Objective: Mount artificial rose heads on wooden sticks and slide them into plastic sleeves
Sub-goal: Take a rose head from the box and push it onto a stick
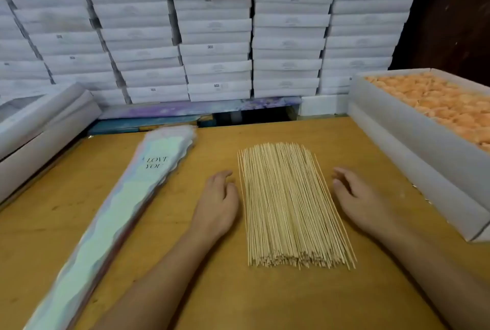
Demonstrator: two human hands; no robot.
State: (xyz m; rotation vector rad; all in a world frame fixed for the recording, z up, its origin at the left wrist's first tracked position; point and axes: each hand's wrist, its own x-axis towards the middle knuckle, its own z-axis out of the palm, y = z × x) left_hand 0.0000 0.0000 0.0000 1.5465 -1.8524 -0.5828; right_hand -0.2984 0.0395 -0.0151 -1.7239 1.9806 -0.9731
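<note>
My forearms are entering from the bottom of the frame and lying on the wooden bench (265, 303). Between them, in the lower centre, the wooden sticks (287, 207) are lying as one flat bundle, cut ends toward me and tips pointing up the frame. My left hand (218, 203) is resting palm-down on the bench just left of the bundle, fingers relaxed and grasping nothing; I cannot tell whether it is touching the outermost stick. My right hand (358, 199) is resting just right of the bundle, fingers loosely spread, likewise released and holding nothing. At the left, the plastic sleeves (116, 207) are lying in a stack running diagonally from the lower left toward the upper centre, the top one printed "LOVE YOU". At the right edge, a long white box (413, 144) is sitting on the bench, holding the orange rose heads (437, 99). At the far left another white box (39, 128) is standing. Across the top of the frame, stacked white cartons (212, 24) are forming a wall.
</note>
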